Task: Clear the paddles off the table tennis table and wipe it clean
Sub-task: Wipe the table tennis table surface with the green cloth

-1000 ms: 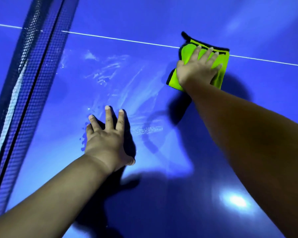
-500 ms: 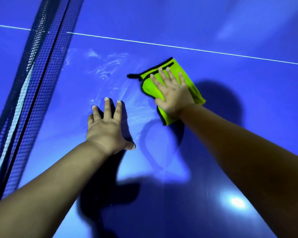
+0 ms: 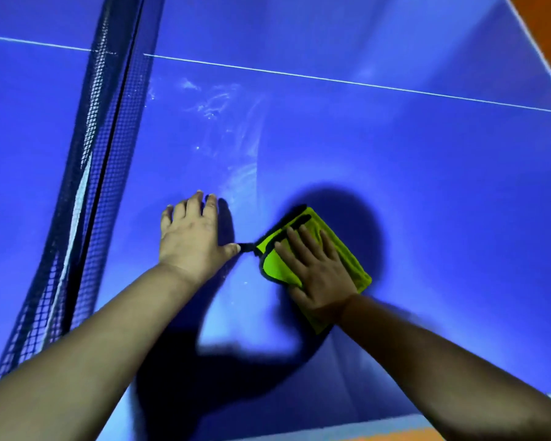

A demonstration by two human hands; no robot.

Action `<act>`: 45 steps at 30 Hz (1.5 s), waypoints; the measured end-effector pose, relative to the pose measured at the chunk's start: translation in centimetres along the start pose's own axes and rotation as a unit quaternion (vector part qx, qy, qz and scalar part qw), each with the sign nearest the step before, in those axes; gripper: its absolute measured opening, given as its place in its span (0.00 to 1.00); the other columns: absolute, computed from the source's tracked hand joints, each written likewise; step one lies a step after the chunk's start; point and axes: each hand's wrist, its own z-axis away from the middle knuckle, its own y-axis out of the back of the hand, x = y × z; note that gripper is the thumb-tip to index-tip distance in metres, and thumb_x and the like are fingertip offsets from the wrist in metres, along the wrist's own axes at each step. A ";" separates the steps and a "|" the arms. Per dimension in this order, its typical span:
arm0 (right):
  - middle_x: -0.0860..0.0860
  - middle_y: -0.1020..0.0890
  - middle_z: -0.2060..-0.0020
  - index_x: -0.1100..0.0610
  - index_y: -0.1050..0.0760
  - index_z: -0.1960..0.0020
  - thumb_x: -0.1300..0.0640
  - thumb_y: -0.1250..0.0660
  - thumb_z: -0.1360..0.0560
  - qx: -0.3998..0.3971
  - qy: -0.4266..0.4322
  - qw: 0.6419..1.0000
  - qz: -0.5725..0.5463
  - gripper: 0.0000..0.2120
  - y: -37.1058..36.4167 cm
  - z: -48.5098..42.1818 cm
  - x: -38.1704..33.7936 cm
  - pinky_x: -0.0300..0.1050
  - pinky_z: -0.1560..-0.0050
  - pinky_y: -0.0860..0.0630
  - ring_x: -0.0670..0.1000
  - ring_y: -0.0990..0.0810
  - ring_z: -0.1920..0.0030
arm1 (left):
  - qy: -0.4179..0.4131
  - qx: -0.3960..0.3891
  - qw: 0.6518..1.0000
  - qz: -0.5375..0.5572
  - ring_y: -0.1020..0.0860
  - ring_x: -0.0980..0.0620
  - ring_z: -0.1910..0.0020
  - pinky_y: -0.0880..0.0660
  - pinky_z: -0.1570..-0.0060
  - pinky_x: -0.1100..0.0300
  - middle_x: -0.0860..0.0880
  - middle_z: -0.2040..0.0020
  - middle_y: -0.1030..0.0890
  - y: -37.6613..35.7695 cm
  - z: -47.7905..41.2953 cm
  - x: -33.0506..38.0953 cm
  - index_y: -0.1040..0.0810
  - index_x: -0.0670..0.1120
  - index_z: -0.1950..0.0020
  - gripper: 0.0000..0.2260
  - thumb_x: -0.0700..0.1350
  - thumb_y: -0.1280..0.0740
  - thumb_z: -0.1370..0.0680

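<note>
Head view: right hand [image 3: 315, 272], fingers straight and flat, presses the green microfibre cloth [image 3: 352, 262] onto the blue table tennis table [image 3: 395, 170]. Since 0.5 s ago the cloth has come nearer the person, and its black loop now meets the left thumb tip. Left hand [image 3: 191, 240] lies palm-down with fingers extended, near the net [image 3: 102, 154], holding nothing.

Right hand [image 3: 315, 268] on green cloth [image 3: 275, 266]

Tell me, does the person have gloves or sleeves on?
No. The left hand and right hand are bare, with no gloves, rings or watch showing. The left forearm and right forearm are bare too, with no sleeves in view.
</note>
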 end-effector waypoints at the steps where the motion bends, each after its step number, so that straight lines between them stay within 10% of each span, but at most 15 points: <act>1: 0.57 0.41 0.24 0.51 0.46 0.22 0.40 0.45 0.29 -0.001 -0.013 1.000 -0.001 0.38 -0.2 1.7 -1.4 0.66 0.29 0.48 0.63 0.44 0.24 | -0.003 -0.004 1.000 0.002 0.43 0.43 0.29 0.49 0.30 0.48 0.43 0.25 0.44 0.0 1.1 -0.5 0.45 0.44 0.25 0.44 0.65 0.32 0.32; 9: 0.59 0.41 0.24 0.54 0.41 0.23 0.41 0.43 0.30 -0.015 -0.197 0.980 -0.031 0.38 -2.1 10.8 -12.6 0.66 0.30 0.46 0.62 0.45 0.24 | -0.001 -0.008 0.996 0.088 0.39 0.41 0.30 0.42 0.31 0.51 0.40 0.28 0.38 -0.1 7.2 -5.6 0.40 0.40 0.27 0.35 0.53 0.31 0.27; 15: 0.63 0.34 0.28 0.58 0.37 0.26 0.42 0.46 0.31 -0.028 -0.436 0.895 -0.094 0.37 -1.9 6.9 -18.8 0.64 0.31 0.50 0.65 0.40 0.27 | 0.008 0.012 0.992 0.129 0.38 0.39 0.31 0.42 0.31 0.51 0.37 0.30 0.35 -0.6 8.1 -8.4 0.36 0.36 0.30 0.28 0.45 0.31 0.26; 20: 0.60 0.58 0.22 0.55 0.58 0.21 0.39 0.50 0.23 -0.021 -0.565 0.811 -0.153 0.38 -1.1 0.3 -18.7 0.64 0.29 0.65 0.62 0.62 0.23 | 0.013 0.007 0.991 0.133 0.38 0.40 0.30 0.43 0.30 0.53 0.38 0.30 0.35 -1.2 6.4 -9.6 0.36 0.37 0.29 0.29 0.44 0.31 0.27; 45: 0.62 0.54 0.23 0.58 0.52 0.21 0.41 0.46 0.22 0.084 -0.551 0.816 -0.151 0.37 5.3 -38.1 3.8 0.68 0.29 0.63 0.64 0.59 0.23 | 0.025 0.082 0.996 0.040 0.32 0.40 0.37 0.38 0.37 0.46 0.41 0.33 0.29 -2.8 -12.3 -10.8 0.30 0.39 0.33 0.25 0.51 0.46 0.24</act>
